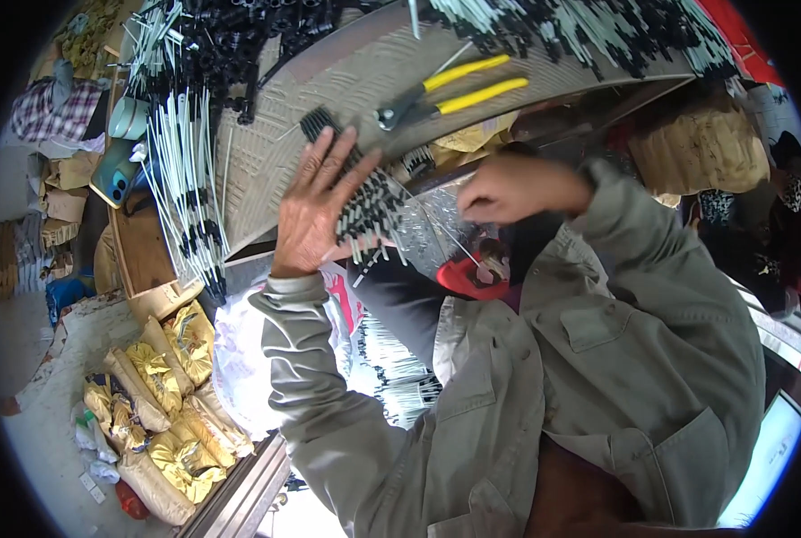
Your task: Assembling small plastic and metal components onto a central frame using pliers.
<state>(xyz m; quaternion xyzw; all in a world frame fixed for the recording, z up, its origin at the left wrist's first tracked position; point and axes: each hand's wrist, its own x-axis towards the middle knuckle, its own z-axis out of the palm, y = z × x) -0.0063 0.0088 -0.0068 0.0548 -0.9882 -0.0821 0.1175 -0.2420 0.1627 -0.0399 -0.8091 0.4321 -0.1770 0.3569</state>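
Observation:
Near the table's front edge, my left hand (311, 206) lies with its fingers across a bundle of thin black rods with pale ends (371, 211), and its thumb side shows under the bundle, gripping it. To the right of it, my right hand (521, 188) is in the air with its fingers curled, a little smeared by motion. A thin pale strand runs below that hand; what its fingers hold, if anything, is hidden. Cutting pliers with yellow handles (458, 90) rest on the table beyond both hands. A red-handled tool (474, 276) sits low between my forearms.
The patterned tabletop (266, 134) carries loose pale rods (185, 152) at the left, black parts (266, 36) at the back and more pale rods (588, 31) at the back right. Gold-and-brown wrapped packages (172, 394) fill the lower left. A large brown bundle (701, 148) stands at right.

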